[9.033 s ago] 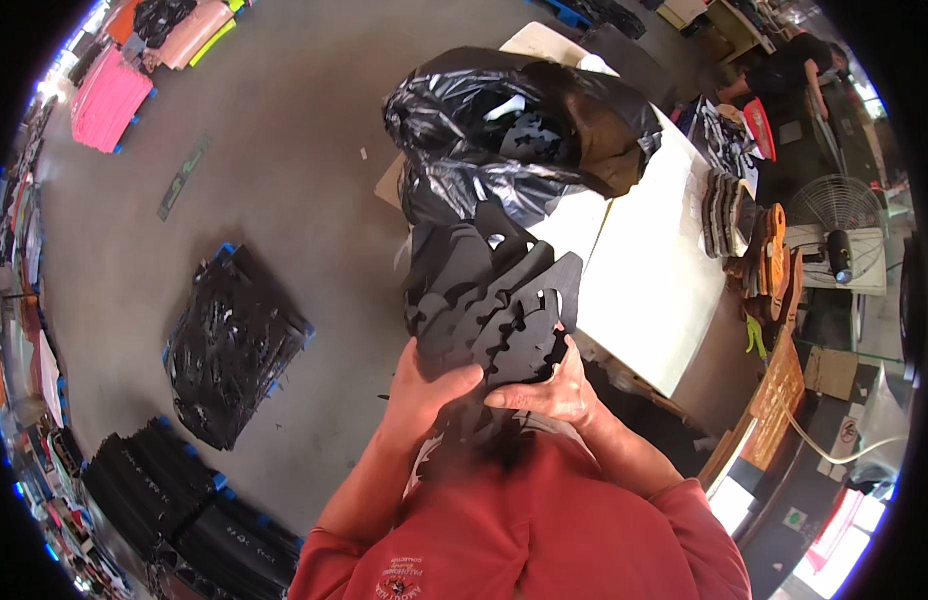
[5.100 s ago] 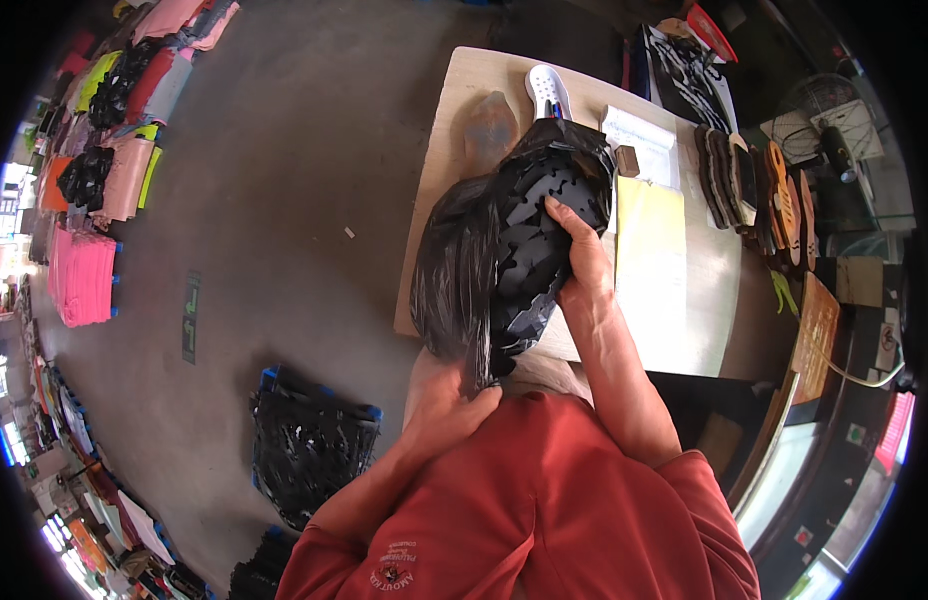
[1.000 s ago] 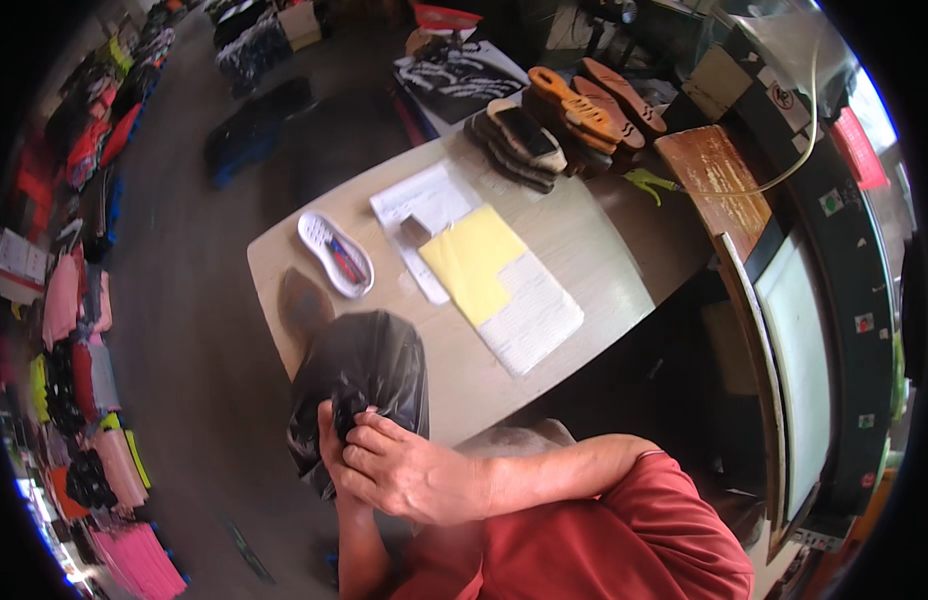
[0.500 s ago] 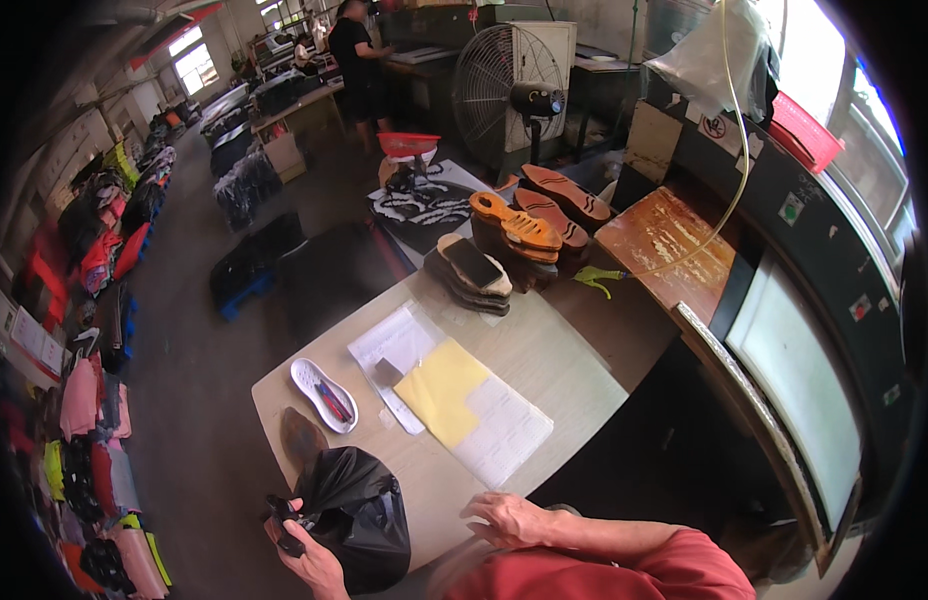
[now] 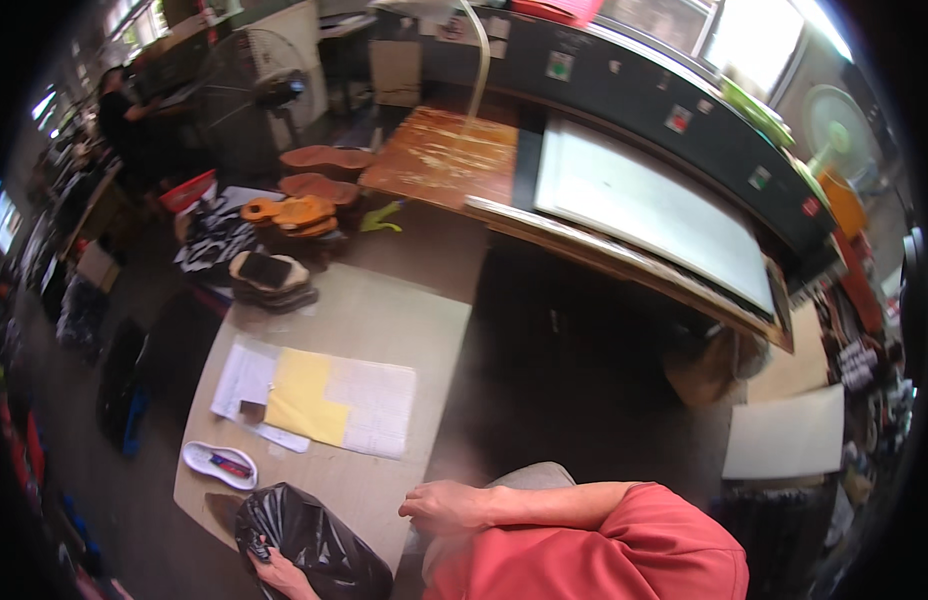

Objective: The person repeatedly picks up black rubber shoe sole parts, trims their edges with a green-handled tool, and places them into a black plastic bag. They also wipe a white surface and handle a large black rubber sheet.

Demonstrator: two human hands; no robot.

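Note:
My left hand [image 5: 281, 575] grips the black plastic bag [image 5: 319, 540] at the near left of the pale table [image 5: 389, 300]; the fingers are closed on its gathered plastic. What the bag contains is hidden. My right hand [image 5: 446, 505] is at the table's near right edge, fingers curled in, with nothing seen in them. Past the bag is a white shoe sole [image 5: 206, 458] with red and dark blue pen-like things lying in it. A brown sole-shaped piece [image 5: 224, 510] lies partly behind the bag. Farther along the table are a yellow sheet [image 5: 304, 395] and white papers [image 5: 379, 405].
A stack of soles [image 5: 274, 290] bears a dark phone-like slab [image 5: 264, 268] at the table's far end. Orange sole-shaped pieces [image 5: 299, 212] lie beyond it. A worn wooden bench [image 5: 449, 150] and a white panel [image 5: 644, 205] stand ahead to the right. A large fan [image 5: 254, 80] is at the back.
My view has swung to the right, so the table sits farther left. My left hand stays on the bag, whose dark gathered top no longer sticks out past the fingers. My right hand remains curled.

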